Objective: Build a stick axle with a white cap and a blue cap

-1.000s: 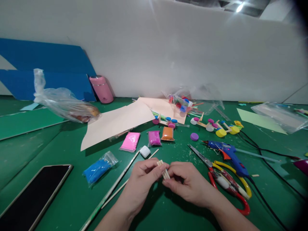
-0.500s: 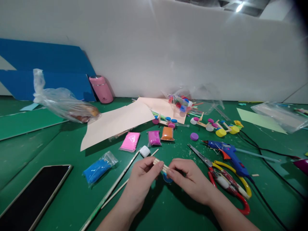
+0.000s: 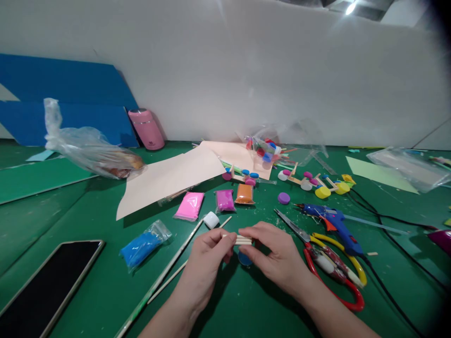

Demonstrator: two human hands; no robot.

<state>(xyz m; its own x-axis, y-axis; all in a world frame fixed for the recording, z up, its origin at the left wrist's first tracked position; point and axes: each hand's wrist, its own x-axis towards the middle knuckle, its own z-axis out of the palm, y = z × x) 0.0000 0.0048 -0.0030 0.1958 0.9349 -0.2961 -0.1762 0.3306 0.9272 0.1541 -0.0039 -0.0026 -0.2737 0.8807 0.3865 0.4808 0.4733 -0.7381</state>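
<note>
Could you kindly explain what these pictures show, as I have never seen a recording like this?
There is no machine: a camera worn on a person's head looks forward and down at their own bare hands. The left hand and right hand pinch a small bundle of short wooden sticks between them, over a green table. On it lie scissors, a blue glue gun, small coloured packets, peach paper and, at the near left, a phone.

The left hand (image 3: 207, 256) and right hand (image 3: 276, 256) meet at low centre, backs upward, thumb and fingertips of each pinched closed, tips facing.
</note>
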